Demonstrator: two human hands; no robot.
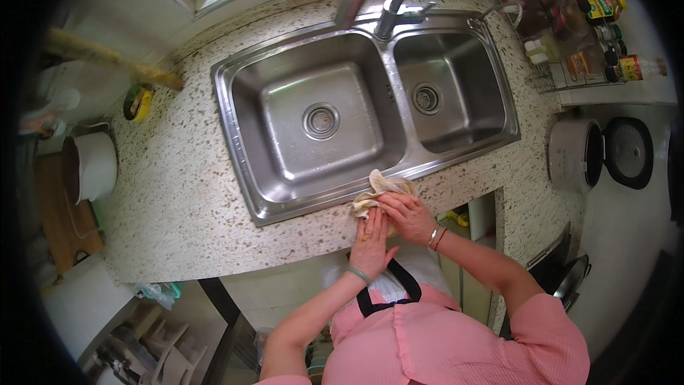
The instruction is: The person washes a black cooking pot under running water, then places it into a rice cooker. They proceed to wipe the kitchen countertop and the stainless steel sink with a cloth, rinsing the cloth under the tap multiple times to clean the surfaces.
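Observation:
A crumpled cream-coloured cloth (388, 185) lies at the front rim of the double steel sink (335, 192), bunched over the speckled countertop. My right hand (407, 218) is pressed down on the cloth, its fingers curved over it from the right. Beside it, my left hand (369, 246) reaches in from below, fingers stretched forward with the tips against the cloth's near edge and the thumb held out to the side. The underside of both hands is hidden. The sink has a large left basin and a smaller right one, each with a round drain.
A faucet (388, 21) rises behind the sink. To the left stand a white pot (96, 164), a wooden board (60, 192) and a yellow container (144, 102). A rack of bottles and jars (581, 36) and a rice cooker with its lid raised (570, 153) are on the right.

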